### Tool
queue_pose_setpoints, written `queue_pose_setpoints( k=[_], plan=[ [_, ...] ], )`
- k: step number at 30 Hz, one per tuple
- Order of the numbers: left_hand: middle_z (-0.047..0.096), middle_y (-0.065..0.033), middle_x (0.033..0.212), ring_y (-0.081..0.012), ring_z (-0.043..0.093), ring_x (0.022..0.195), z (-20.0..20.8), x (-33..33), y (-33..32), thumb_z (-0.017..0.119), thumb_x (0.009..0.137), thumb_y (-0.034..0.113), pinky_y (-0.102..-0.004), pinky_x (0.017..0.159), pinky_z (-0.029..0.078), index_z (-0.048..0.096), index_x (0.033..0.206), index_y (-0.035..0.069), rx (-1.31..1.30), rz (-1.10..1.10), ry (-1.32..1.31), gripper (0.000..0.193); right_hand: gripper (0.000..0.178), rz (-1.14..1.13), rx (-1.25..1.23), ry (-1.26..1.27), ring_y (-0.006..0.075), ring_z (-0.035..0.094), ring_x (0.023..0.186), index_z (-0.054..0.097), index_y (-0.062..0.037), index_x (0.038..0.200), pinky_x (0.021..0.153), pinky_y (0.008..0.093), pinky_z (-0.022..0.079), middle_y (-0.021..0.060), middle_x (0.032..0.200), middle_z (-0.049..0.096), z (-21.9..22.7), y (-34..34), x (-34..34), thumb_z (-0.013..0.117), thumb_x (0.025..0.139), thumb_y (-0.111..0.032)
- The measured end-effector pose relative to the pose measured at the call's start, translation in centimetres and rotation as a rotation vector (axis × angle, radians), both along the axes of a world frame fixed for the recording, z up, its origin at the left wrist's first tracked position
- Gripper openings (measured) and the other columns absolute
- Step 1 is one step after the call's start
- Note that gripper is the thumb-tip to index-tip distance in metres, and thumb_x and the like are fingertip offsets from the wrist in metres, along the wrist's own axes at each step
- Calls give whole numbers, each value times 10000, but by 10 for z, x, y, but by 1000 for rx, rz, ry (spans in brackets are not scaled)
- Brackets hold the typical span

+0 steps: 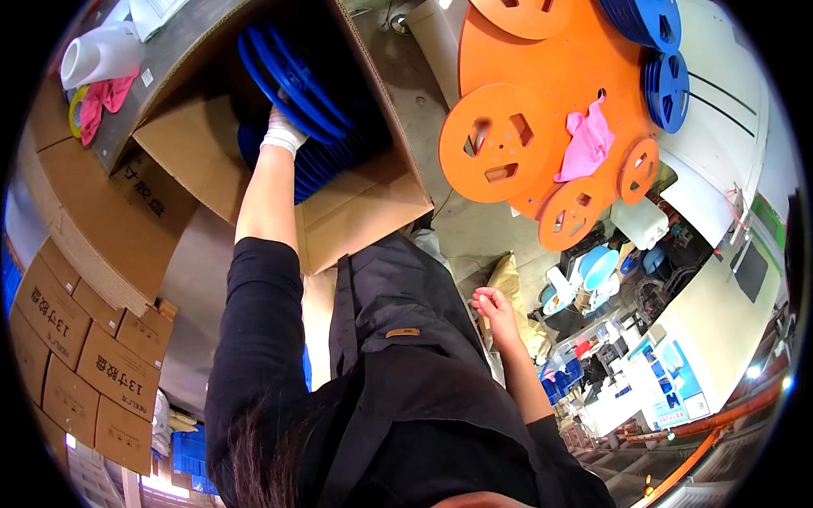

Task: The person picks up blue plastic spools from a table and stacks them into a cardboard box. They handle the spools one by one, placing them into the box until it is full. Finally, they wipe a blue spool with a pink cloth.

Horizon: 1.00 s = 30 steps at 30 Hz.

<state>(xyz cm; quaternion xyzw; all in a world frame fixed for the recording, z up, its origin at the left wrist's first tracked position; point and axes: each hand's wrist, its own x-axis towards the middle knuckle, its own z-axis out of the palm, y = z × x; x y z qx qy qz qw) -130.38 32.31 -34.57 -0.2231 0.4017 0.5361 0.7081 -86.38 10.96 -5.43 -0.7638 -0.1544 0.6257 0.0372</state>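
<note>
Over at the lower left of the frame, brown cartons (110,366) stand stacked; above them, a pink cloth (103,102) hangs at the edge of a grey surface (161,63). The white-gloved left hand (284,133) reaches into an open cardboard box (356,212) at upper centre, against tilted blue reels (298,91); its fingertips are hidden, so I can't tell its grip. The right hand (498,315), right of centre, hangs empty, fingers loosely curled. Orange reels (501,146) lie upon an orange surface (584,76) at upper right.
</note>
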Motion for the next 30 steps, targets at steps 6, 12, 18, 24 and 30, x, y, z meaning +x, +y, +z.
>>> queue_pose_setpoints(
  k=[6, 12, 18, 24, 30],
  plan=[
    [533, -111, 1243, -309, 446, 1186, 14, 19, -110, 434, 903, 526, -461, 1054, 287, 448, 1314, 193, -247, -119, 224, 530, 218, 57, -6, -15, 138, 581, 928, 560, -44, 1113, 808, 267, 432, 49, 1053, 605, 5, 14, -5, 530, 953, -190],
    [558, -110, 1246, -263, 508, 1117, 14, 57, -241, 496, 901, 538, -374, 951, 397, 460, 1300, 155, -602, -330, 307, 554, 233, 129, 40, 65, 131, 586, 948, 551, -48, 1136, 816, 263, 444, 59, 1080, 609, 1, 43, -15, 526, 952, -189],
    [431, -145, 1419, -309, 463, 1233, 61, 78, -194, 410, 967, 410, -412, 1040, 348, 342, 1437, 200, -312, -401, 295, 520, 196, 230, 118, 98, 114, 571, 883, 592, -41, 1072, 790, 254, 449, 30, 988, 605, -19, 90, 1, 587, 905, -144],
    [415, -149, 1423, -338, 412, 1278, 73, 66, -153, 376, 990, 330, -407, 1088, 294, 333, 1442, 215, -144, -298, 352, 469, 315, 222, 262, -19, 135, 576, 920, 530, -39, 1145, 820, 306, 464, 37, 1009, 603, -45, 256, 43, 631, 887, -188],
    [557, -23, 1050, -145, 522, 940, 53, 54, -304, 512, 936, 400, -297, 791, 422, 519, 1275, 181, -515, -282, 434, 404, 521, 71, 1082, -65, 173, 552, 1011, 516, -32, 1196, 879, 316, 465, 72, 1098, 578, -100, 556, 74, 754, 801, -273]
  ],
)
